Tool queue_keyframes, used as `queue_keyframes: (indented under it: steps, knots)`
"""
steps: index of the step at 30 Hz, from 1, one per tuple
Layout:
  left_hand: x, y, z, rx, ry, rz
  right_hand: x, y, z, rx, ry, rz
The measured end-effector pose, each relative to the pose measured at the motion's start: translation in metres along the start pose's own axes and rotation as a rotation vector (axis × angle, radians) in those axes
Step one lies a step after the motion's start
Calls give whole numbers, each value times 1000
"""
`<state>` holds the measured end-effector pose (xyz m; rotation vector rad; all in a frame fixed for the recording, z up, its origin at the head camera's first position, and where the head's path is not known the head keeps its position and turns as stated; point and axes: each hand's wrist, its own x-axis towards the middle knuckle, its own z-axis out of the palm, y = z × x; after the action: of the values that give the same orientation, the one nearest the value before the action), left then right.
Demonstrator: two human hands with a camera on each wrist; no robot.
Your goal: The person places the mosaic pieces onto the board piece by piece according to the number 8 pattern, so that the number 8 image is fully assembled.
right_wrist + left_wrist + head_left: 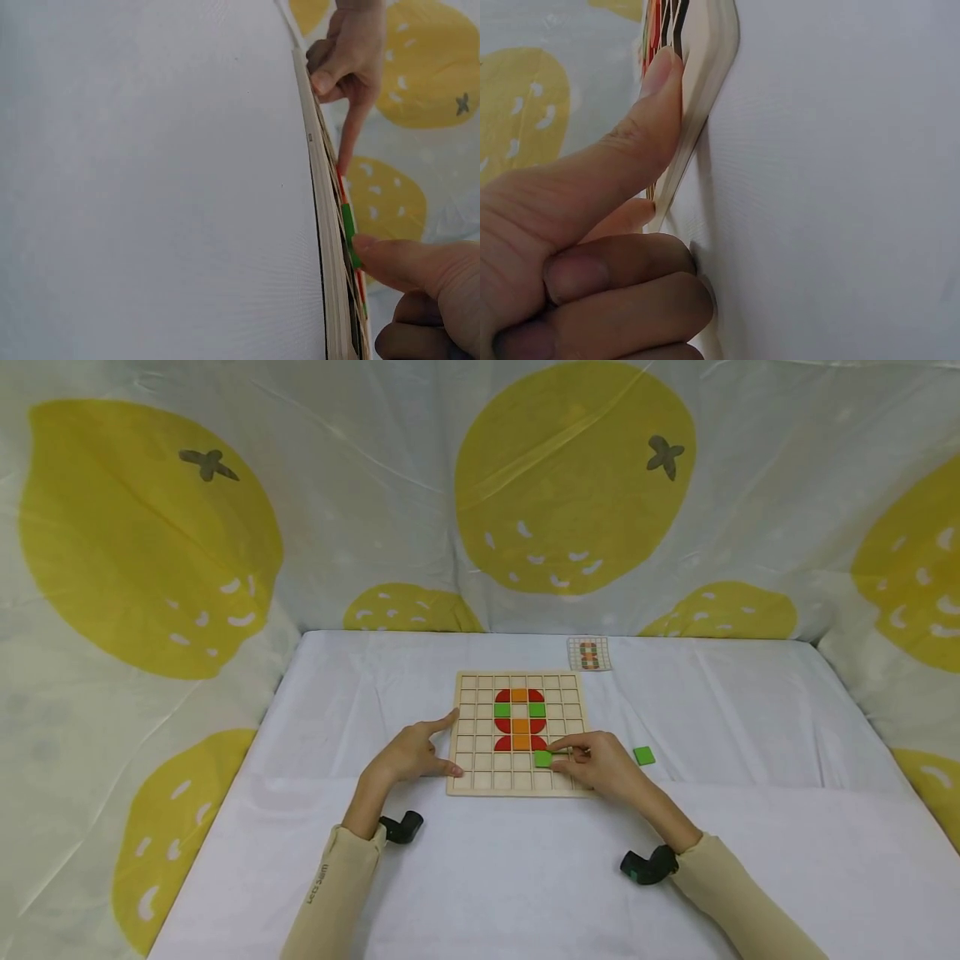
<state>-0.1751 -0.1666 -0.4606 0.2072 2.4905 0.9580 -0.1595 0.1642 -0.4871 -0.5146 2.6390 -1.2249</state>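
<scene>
A wooden grid board (517, 792) lies flat on the white table. Red rounded pieces (503, 725), orange squares (520, 727) and green squares (502, 710) form a figure in its middle. My right hand (603, 764) pinches a green square tile (543, 759) just below the lower right red piece, over the grid; a thin strip of green also shows between its fingers. My left hand (408, 752) touches the board's left side with thumb and index finger spread apart. In the left wrist view the thumb (656, 112) lies on the rim and the other fingers are curled.
One loose green tile (644, 756) rests on the cloth to the right of the board. Behind the board's far right corner lies a small card (589, 654) printed with a similar figure on a grid. Lemon-print fabric (573, 477) hangs around the table.
</scene>
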Motion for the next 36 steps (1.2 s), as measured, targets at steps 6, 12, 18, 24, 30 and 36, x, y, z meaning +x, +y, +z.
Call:
queue_keyframes:
  steps: [6,12,18,24,30,36]
  knots:
    - [1,1,0,-1,-1,-1,1,-3,1,-21,-11,21]
    - [2,2,1,5,5,-5,-2,-4,1,-56,-7,19]
    - [2,1,1,1,5,-23,-4,-3,0,-42,-3,-17]
    - [1,2,1,-6,9,-46,-14,3,-18,-31,60,9]
    - [0,3,2,-4,14,-66,-33,21,-45,-60,141,62]
    - [0,2,2,-10,16,-61,-50,38,-62,-107,199,83]
